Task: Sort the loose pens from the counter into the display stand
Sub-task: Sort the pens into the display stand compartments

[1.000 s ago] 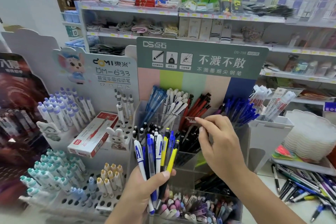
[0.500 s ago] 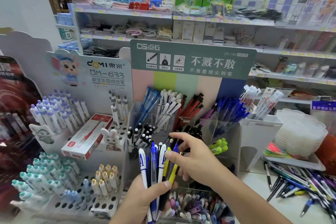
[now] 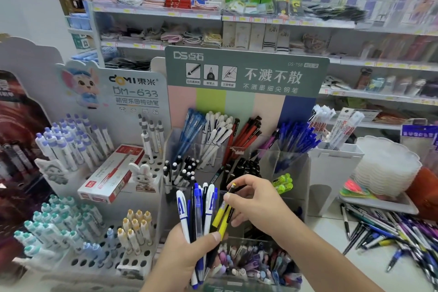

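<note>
Right hand (image 3: 258,206) dropped, pinching slim yellow pen (image 3: 224,214); left hand (image 3: 187,253) grips plastic bundle (image 3: 199,216)

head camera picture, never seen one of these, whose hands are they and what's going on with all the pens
There is no machine here. The picture comes from a wide-angle camera worn on a person's head, looking forward and down, so the two bare hands are the wearer's own.

The left hand holds a bunch of pens upright: white and blue ones, a clear one, yellow and black ones. The right hand pinches the top of one yellow and black pen in that bunch.

Behind the hands stands the display stand, with clear compartments of blue, white, red and black pens. To the left, other pens stand in a white rack with holes. On the white counter at right lies a heap of loose pens, not yet sorted.
</note>
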